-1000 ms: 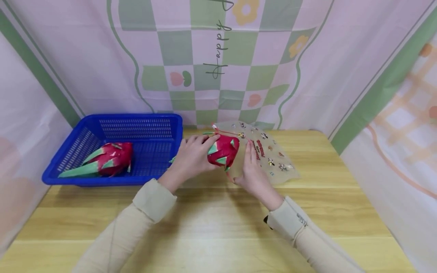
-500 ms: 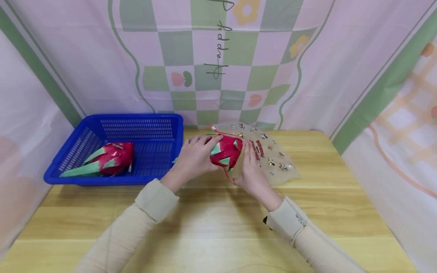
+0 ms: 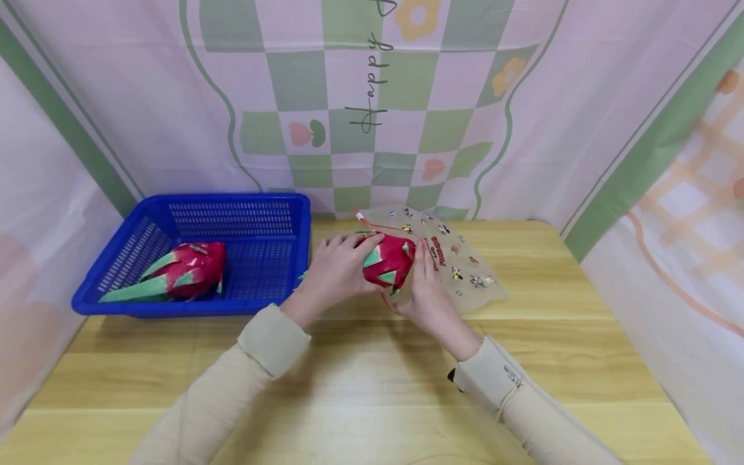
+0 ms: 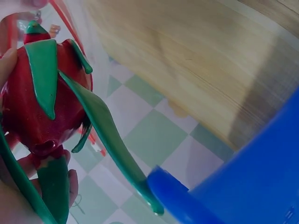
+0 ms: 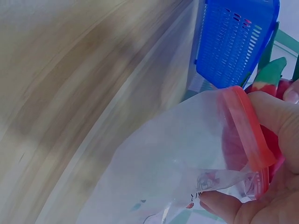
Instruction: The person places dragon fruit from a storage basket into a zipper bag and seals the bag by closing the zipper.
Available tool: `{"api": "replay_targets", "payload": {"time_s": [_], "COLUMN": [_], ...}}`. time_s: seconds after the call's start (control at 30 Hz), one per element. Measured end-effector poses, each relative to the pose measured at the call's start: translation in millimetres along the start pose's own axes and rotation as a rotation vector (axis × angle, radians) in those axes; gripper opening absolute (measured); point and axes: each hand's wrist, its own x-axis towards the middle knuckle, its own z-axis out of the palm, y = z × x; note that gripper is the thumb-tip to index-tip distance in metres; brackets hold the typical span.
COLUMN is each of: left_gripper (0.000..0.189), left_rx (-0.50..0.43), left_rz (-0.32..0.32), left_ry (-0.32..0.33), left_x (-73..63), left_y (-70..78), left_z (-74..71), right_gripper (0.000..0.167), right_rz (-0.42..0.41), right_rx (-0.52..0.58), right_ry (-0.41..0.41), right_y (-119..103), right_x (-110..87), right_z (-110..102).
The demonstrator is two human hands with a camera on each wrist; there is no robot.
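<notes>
My left hand [image 3: 340,268] grips a red dragon fruit with green scales [image 3: 391,259], fingers over its top and side. Long green leaf tips of this dragon fruit [image 4: 42,102] trail toward the blue basket in the left wrist view. Its front end lies at the mouth of a clear zip bag [image 3: 465,274] printed with small cartoon figures, and red shows through the film near the opening. My right hand [image 3: 429,297] holds the bag's mouth, thumb and fingers at the red zip edge [image 5: 247,126]. Part of the fruit is hidden behind my left hand.
A blue plastic basket [image 3: 270,268] stands at the left, close to my left hand. Inside it lies another dragon fruit [image 3: 194,271] with long green leaves. Beneath everything is a wooden table [image 3: 360,400], with a printed curtain [image 3: 413,84] hanging behind.
My left hand has moved slightly to the right with the dragon fruit, bringing it closer to the right hand's fingers and the bag's mouth. The right hand has hardly moved.
</notes>
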Motion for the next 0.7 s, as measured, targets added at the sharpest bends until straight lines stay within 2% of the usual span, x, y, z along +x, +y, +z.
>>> {"api": "replay_targets", "payload": {"time_s": [0.2, 0.4, 0.7], "left_gripper": [0.086, 0.087, 0.088], "left_rx": [-0.007, -0.011, -0.107], "left_rz": [-0.034, -0.051, -0.119], "left_ry": [-0.060, -0.062, -0.116], "left_x": [5.8, 10.1, 11.7], "left_y": [1.7, 3.2, 3.1], "left_z": [1.8, 2.2, 1.0], "right_gripper": [0.115, 0.110, 0.112], "right_rz": [0.001, -0.064, -0.016], "right_rx": [0.003, 0.002, 0.070], "right_ry": [0.010, 0.109, 0.055], "right_y": [0, 0, -2], "right_x": [-0.4, 0.2, -0.6], "right_z": [0, 1, -4]}}
